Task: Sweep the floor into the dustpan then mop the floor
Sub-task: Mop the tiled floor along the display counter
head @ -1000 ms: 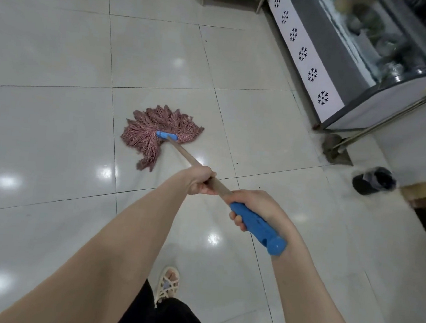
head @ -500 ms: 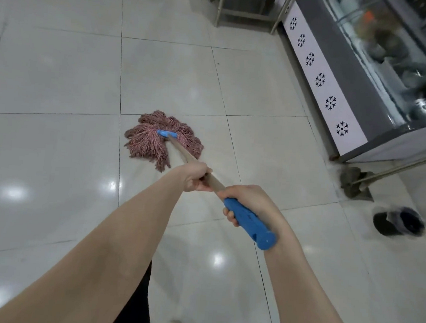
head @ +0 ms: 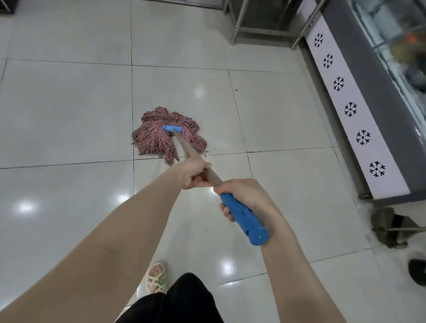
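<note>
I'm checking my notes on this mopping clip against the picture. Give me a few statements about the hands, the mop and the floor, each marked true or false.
1. Both hands hold the mop. True: the left hand wraps the wooden shaft and the right hand wraps the blue grip.
2. The mop head is lifted off the floor. False: its strands lie spread on the white tiles.
3. The left hand is nearer the mop head than the right. True.
4. The mop strands are bright green. False: they are reddish pink.
5. A display counter with snowflake marks stands on the person's right. True.
</note>
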Demonstrator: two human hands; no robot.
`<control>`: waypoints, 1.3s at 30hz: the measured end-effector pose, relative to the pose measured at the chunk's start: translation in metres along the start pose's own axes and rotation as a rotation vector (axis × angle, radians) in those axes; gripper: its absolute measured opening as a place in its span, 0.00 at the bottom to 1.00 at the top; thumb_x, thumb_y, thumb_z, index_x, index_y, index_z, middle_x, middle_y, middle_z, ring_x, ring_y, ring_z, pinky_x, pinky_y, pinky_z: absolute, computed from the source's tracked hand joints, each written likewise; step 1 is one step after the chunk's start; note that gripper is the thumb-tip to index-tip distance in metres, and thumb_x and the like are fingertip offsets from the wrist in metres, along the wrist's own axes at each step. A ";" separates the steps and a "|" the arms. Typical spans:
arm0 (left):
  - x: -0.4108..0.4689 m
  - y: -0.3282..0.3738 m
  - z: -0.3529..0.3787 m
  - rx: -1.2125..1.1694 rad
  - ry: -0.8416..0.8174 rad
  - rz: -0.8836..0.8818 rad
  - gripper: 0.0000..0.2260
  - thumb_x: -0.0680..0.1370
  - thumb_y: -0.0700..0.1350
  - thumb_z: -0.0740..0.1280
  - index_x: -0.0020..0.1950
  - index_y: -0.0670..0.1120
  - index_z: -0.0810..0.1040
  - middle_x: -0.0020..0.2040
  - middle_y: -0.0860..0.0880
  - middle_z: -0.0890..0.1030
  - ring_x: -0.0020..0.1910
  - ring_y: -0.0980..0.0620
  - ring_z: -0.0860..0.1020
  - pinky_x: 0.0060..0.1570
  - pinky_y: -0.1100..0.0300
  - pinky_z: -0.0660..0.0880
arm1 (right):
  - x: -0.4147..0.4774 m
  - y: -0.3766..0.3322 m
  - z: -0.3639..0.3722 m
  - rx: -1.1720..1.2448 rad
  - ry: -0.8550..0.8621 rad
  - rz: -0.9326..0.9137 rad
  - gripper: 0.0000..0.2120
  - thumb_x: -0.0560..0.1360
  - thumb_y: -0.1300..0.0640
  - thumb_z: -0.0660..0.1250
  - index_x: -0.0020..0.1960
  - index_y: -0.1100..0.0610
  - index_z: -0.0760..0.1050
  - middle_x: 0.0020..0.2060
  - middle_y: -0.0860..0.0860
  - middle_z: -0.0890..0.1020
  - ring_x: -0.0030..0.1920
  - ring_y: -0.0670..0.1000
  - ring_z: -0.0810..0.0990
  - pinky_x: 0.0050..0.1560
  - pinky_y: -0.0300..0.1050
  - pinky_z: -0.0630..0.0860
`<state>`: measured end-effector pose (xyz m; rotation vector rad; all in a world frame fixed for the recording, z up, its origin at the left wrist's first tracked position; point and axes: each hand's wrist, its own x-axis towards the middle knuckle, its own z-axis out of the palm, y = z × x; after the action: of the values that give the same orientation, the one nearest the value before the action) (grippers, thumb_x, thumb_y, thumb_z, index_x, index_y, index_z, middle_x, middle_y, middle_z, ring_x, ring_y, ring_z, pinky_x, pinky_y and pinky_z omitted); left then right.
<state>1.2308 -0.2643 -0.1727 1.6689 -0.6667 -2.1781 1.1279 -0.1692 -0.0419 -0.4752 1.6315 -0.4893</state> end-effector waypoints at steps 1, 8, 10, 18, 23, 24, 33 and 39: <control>0.008 0.010 -0.004 -0.008 0.001 0.003 0.07 0.82 0.40 0.58 0.45 0.40 0.69 0.41 0.42 0.76 0.38 0.48 0.79 0.43 0.54 0.77 | 0.008 -0.010 0.002 -0.005 0.004 -0.007 0.07 0.74 0.63 0.68 0.49 0.65 0.75 0.28 0.57 0.74 0.18 0.48 0.73 0.21 0.35 0.70; 0.083 0.116 -0.053 -0.042 0.008 0.005 0.06 0.82 0.41 0.58 0.56 0.38 0.68 0.52 0.38 0.76 0.47 0.44 0.79 0.36 0.54 0.78 | 0.099 -0.111 0.030 -0.017 -0.005 -0.020 0.13 0.73 0.64 0.69 0.55 0.69 0.76 0.29 0.57 0.74 0.19 0.49 0.73 0.21 0.37 0.71; 0.109 0.156 -0.066 -0.068 0.003 0.002 0.08 0.82 0.41 0.58 0.59 0.38 0.66 0.54 0.38 0.75 0.49 0.43 0.78 0.35 0.54 0.78 | 0.132 -0.152 0.036 -0.013 -0.033 -0.009 0.09 0.73 0.64 0.69 0.51 0.66 0.76 0.28 0.57 0.74 0.18 0.49 0.73 0.21 0.37 0.71; 0.186 0.312 -0.109 -0.135 0.015 0.007 0.07 0.83 0.41 0.56 0.58 0.38 0.66 0.46 0.41 0.73 0.44 0.47 0.76 0.48 0.50 0.76 | 0.235 -0.306 0.056 -0.052 -0.063 -0.030 0.15 0.74 0.65 0.68 0.57 0.71 0.73 0.27 0.57 0.73 0.18 0.50 0.72 0.21 0.37 0.71; 0.230 0.391 -0.145 -0.142 0.026 0.003 0.07 0.83 0.42 0.56 0.53 0.39 0.68 0.48 0.41 0.73 0.44 0.48 0.76 0.47 0.52 0.76 | 0.287 -0.392 0.077 -0.097 -0.097 -0.042 0.12 0.73 0.65 0.68 0.54 0.69 0.75 0.27 0.57 0.74 0.18 0.50 0.73 0.21 0.37 0.71; 0.239 0.408 -0.153 -0.144 0.023 0.007 0.07 0.83 0.42 0.56 0.56 0.38 0.67 0.50 0.40 0.73 0.44 0.48 0.76 0.45 0.52 0.76 | 0.298 -0.409 0.081 -0.101 -0.095 -0.046 0.10 0.73 0.64 0.68 0.52 0.68 0.75 0.26 0.56 0.74 0.18 0.50 0.74 0.21 0.37 0.71; 0.324 0.567 -0.249 -0.118 0.015 0.022 0.08 0.83 0.41 0.56 0.60 0.38 0.66 0.53 0.39 0.72 0.47 0.47 0.76 0.46 0.52 0.76 | 0.409 -0.558 0.157 -0.080 -0.078 -0.057 0.05 0.72 0.63 0.69 0.46 0.64 0.74 0.19 0.52 0.74 0.20 0.50 0.74 0.23 0.38 0.72; 0.371 0.698 -0.329 -0.098 -0.005 0.010 0.05 0.83 0.40 0.55 0.56 0.39 0.67 0.44 0.42 0.74 0.41 0.48 0.77 0.51 0.50 0.75 | 0.470 -0.688 0.227 -0.049 -0.044 -0.039 0.05 0.73 0.65 0.67 0.43 0.62 0.71 0.21 0.53 0.72 0.19 0.49 0.73 0.22 0.37 0.70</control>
<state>1.4265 -1.0976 -0.1677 1.6073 -0.5588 -2.1722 1.3190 -1.0115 -0.0574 -0.5516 1.5974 -0.4653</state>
